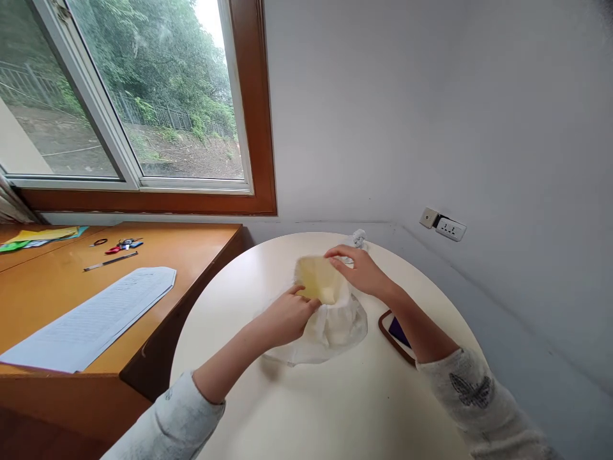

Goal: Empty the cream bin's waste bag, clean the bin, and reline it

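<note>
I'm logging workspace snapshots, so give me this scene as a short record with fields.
Left hand: at the near rim of the container; grip unclear
Right hand: fingertips at the container's far right rim
Container: open top, yellowish inside
Bag: translucent, loose about the container
Surface: round pale table
Under right forearm: brown-edged item, partly hidden
Left side: wooden desk with papers and a pen
Back: window, wall socket
</note>
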The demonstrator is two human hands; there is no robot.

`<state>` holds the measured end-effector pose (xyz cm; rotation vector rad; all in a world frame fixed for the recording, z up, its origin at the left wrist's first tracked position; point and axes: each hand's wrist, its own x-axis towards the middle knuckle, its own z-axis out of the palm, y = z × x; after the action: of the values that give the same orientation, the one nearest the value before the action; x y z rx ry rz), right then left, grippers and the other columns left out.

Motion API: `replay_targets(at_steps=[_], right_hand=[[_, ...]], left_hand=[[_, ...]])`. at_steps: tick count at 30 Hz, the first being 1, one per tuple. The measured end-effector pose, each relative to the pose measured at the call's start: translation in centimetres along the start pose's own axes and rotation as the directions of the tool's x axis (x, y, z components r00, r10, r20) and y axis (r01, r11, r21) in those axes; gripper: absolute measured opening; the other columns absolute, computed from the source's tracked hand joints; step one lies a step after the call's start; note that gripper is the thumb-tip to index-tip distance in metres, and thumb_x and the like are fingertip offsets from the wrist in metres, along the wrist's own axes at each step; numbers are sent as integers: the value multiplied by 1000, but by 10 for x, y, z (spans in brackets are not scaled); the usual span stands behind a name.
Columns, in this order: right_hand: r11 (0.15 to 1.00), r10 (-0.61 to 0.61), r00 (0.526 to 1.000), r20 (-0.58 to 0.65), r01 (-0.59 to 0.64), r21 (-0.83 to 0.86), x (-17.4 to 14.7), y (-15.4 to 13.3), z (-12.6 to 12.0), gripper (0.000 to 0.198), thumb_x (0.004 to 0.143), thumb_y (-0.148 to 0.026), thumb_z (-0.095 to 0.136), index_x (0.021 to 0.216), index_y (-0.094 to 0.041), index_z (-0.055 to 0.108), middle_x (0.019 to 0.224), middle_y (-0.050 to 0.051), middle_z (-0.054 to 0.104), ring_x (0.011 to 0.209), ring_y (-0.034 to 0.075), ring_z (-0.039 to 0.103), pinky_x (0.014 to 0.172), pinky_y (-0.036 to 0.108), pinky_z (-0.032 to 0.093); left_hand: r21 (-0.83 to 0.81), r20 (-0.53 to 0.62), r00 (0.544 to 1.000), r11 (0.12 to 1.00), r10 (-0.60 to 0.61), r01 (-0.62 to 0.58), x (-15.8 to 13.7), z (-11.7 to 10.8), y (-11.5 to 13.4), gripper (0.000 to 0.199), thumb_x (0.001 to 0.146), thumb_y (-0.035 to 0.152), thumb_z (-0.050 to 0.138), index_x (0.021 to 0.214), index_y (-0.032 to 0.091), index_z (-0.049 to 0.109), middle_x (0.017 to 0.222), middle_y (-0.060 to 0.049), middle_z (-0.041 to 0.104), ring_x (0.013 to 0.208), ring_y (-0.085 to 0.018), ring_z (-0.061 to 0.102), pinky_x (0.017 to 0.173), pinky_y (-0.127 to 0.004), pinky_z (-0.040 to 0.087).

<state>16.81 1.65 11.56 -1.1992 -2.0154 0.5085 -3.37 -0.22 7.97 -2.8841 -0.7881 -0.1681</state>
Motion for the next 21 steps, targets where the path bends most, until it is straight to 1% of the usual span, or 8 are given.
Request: replay_targets(at_steps=[2,4,6,8,11,13,16,21], right_hand=[[974,20,985,-174,21,226,-5,18,2,32,85,-40,46,112,-26,54,122,2,54,116,17,46,98,34,35],[912,87,977,-196,0,409,-10,35,10,43,83,-45,48,124,-30,45,136,2,42,127,18,34,104,37,28],[843,126,977,-170,-16,538,-15,49,19,54,83,-48,47,133,-34,32,145,1,27,134,17,20,108,39,22],[793,122,978,-169,6,609,-20,59,29,66,81,-52,48,138,-36,20,149,0,15,136,16,9,109,40,16],[758,90,979,-182,52,651,-30,70,42,92,72,-59,56,140,-36,-1,150,1,1,137,17,-2,109,42,12],[749,95,980,-173,44,661,-38,77,52,109,63,-61,63,139,-35,-12,150,3,-6,137,19,-4,108,44,13],[715,135,981,-142,3,700,-51,90,67,123,56,-59,70,136,-35,-20,149,6,-10,137,22,0,107,45,18],[709,203,979,-21,-133,692,-71,103,92,128,51,-49,77,138,-33,-15,149,9,7,134,24,20,103,45,29]], left_hand=[[-103,-47,999,995,-14,10,0,-4,-3,33,71,1,43,97,17,57,66,-1,64,67,-17,61,101,-40,30],[-219,-103,994,976,-33,10,0,-6,-6,30,80,7,39,102,20,57,85,-3,66,83,-17,62,107,-44,22],[-334,-190,977,942,-99,31,-1,-4,-9,32,85,18,42,115,23,51,117,-7,56,110,-20,52,109,-47,15],[-466,-273,929,879,-251,100,-4,5,-12,54,82,32,53,132,26,34,141,-9,30,130,-26,28,109,-50,13],[-729,-277,816,664,-508,166,-10,30,-15,101,68,43,69,141,31,0,149,-9,4,136,-30,5,107,-52,19],[-874,-193,792,469,-579,130,-12,51,-16,110,65,43,71,140,32,-9,149,-10,0,136,-31,4,106,-51,22],[-969,-74,823,237,-563,74,-11,80,-17,119,63,43,73,137,32,-19,149,-12,2,135,-31,15,104,-49,27],[-992,-65,844,124,-533,2,-4,101,-17,121,60,41,75,139,27,-16,143,-16,24,127,-31,33,101,-48,33]])
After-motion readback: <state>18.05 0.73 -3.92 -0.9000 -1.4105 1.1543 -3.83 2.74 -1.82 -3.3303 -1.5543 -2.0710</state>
